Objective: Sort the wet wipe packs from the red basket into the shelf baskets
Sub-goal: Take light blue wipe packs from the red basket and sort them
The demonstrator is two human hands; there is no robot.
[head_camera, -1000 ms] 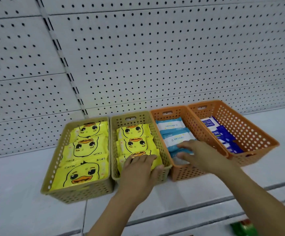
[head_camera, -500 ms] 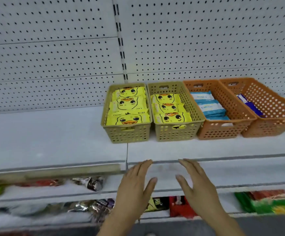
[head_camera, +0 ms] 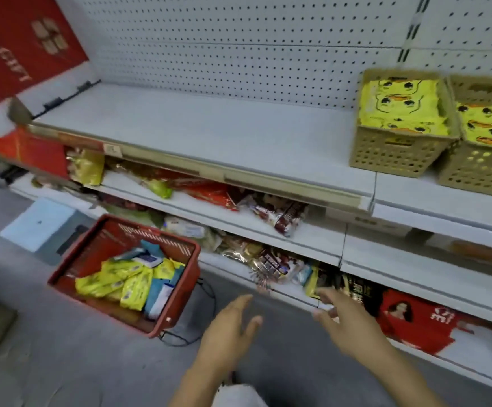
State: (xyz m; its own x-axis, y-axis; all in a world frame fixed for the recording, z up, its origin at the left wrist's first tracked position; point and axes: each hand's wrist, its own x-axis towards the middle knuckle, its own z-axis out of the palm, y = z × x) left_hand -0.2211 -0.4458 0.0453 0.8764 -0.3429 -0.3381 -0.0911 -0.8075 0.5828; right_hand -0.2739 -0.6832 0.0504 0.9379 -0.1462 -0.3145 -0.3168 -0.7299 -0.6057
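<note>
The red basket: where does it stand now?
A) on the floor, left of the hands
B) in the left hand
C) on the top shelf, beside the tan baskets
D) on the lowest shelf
A: the red basket rests on the grey floor, with packs inside, left of both empty hands.

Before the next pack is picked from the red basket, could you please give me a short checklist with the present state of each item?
1. Left hand free to grasp: ok, open and holding nothing.
2. Right hand free: ok, open and holding nothing.
3. Packs left in the red basket: ok, yellow packs and blue packs lie mixed in it.
4. Way to the basket open: ok, it stands on the floor to the left of both hands, nothing between.
5. Room in the left tan shelf basket: cannot tell, yellow duck packs reach near its rim.
6. Orange shelf baskets ready: cannot tell, out of view.
</note>
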